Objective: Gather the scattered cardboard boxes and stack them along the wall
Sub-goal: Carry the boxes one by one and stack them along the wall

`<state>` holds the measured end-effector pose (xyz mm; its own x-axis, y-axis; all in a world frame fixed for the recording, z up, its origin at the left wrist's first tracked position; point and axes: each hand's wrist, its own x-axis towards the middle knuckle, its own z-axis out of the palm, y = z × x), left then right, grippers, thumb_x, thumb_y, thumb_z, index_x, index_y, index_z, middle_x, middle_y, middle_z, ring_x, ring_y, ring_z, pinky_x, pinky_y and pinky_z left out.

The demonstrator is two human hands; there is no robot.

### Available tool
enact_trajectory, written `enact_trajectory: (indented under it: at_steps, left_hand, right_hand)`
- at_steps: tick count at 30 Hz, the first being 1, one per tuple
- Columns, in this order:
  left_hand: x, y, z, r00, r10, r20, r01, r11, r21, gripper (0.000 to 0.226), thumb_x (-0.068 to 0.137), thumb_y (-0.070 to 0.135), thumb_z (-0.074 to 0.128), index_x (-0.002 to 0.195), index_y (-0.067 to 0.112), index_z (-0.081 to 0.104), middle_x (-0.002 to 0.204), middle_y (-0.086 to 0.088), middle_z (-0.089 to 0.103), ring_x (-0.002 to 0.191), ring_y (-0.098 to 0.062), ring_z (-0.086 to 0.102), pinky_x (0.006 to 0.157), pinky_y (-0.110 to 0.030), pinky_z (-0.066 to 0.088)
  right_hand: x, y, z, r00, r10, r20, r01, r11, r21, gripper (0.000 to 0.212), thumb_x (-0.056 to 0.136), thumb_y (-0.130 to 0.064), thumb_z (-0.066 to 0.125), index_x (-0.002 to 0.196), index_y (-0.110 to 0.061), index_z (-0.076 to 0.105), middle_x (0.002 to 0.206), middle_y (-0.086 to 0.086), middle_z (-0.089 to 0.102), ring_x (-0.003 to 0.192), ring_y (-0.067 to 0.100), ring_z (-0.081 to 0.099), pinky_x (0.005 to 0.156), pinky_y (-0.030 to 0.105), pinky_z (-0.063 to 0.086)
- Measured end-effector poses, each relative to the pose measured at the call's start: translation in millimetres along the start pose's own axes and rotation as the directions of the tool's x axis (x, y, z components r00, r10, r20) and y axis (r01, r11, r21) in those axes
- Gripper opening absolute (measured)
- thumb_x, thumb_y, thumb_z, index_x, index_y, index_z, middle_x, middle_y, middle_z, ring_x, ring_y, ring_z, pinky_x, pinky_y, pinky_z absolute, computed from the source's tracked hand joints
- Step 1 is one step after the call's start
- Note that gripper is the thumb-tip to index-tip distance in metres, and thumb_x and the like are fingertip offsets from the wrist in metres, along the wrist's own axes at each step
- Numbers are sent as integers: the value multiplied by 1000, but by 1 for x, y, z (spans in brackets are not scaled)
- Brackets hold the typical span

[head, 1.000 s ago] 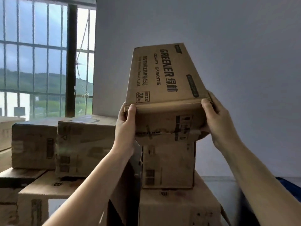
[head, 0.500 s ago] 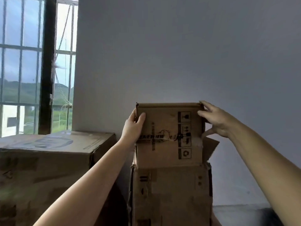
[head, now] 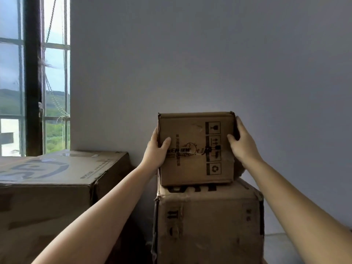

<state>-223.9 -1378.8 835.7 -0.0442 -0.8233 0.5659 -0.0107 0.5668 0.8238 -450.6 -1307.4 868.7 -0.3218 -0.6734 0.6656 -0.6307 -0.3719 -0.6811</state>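
**boxwatcher:** Checking my head cam feed. The small box (head: pixel 196 148) sits on top of a bigger box (head: pixel 208 223), right up against the grey wall (head: pixel 190 63). From the middle of the view the stack is down around 5 o'clock. The small one faces me with handling symbols printed down its right half, a glass, arrows and a recycling mark, and it sits toward the left of the box under it, so a strip of that lower lid shows at its 3 o'clock side.

**tapegun_42:** What are the hands doing?

**boxwatcher:** Both are on it. The left hand (head: pixel 157 149) grips the left edge, thumb across the front face, fingers wrapped around the side out of view. The right hand (head: pixel 242 142) holds the right edge the same way, thumb on the front, fingers curled around the far side. Both forearms are stretched out from the bottom corners.

**tapegun_42:** Anything else around?

**boxwatcher:** A large box (head: pixel 57 187) at 8 o'clock, with blurry print and a bit of tape on its lid, a dark gap between it and the stack. Behind it at 10 o'clock is a barred window (head: pixel 34 82) with green hills outside.
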Motion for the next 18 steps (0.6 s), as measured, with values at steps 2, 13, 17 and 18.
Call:
enact_trajectory:
  at_steps: [2,13,17,18]
  left_hand:
    - [-11,-1,-3,1000,8,-13,-8,1000,-1,52,94,28,54,141,31,33,130,-2,55,114,-19,57,97,-47,48]
    - [-120,4,-35,995,-31,-91,40,995,91,70,92,33,57,149,30,16,149,-3,34,136,-14,34,114,-38,29]
    - [-207,4,-40,1000,8,-10,-6,991,130,62,93,23,56,143,38,23,136,5,46,129,-8,43,102,-20,36]
    - [-233,2,-40,999,7,40,-12,992,122,59,92,18,55,138,41,26,131,8,50,126,-8,47,96,-16,39]
  right_hand:
    - [-8,1,-6,1000,-8,-4,8,1000,0,66,98,-16,48,152,-23,10,155,4,27,140,22,30,108,31,27]
    - [-173,14,-62,990,-84,115,74,993,90,69,91,-29,54,145,-41,13,154,-13,23,139,0,22,112,25,25]
    - [-261,26,-70,975,-2,221,-37,985,169,63,81,-41,52,129,-61,17,146,-31,26,135,-9,26,102,12,33]
    - [-282,30,-72,968,31,251,-79,980,184,63,80,-42,53,129,-62,18,143,-36,26,134,-11,27,99,7,33]
